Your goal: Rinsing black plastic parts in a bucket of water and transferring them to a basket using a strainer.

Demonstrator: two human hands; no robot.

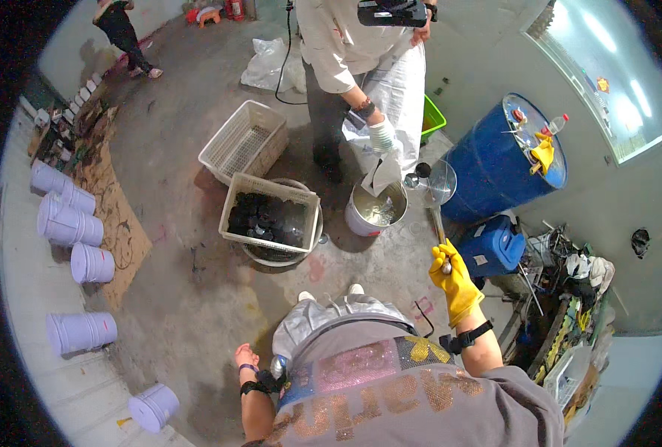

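Note:
My right hand (456,283), in a yellow rubber glove, is closed around the handle of a long-handled strainer (441,183). Its round, see-through head is beside the metal bucket (354,218), toward the blue drum. Dark round pieces (418,174) show at the head's left edge; whether they lie in it I cannot tell. My left hand (247,355) is bare and hangs by my side, fingers loosely bent, with nothing visible in it. Across from me, a co-worker's gloved hand (382,136) holds a whitish sheet-like thing (382,177) over the bucket, which contains shiny liquid or pieces.
A white crate (310,232) with dark pieces rests on a round tub (271,261); another crate (210,155) stands behind it. To the right are a blue drum (487,164), a blue jerrycan (492,246) and piled scrap. Lilac buckets (93,264) line the left wall.

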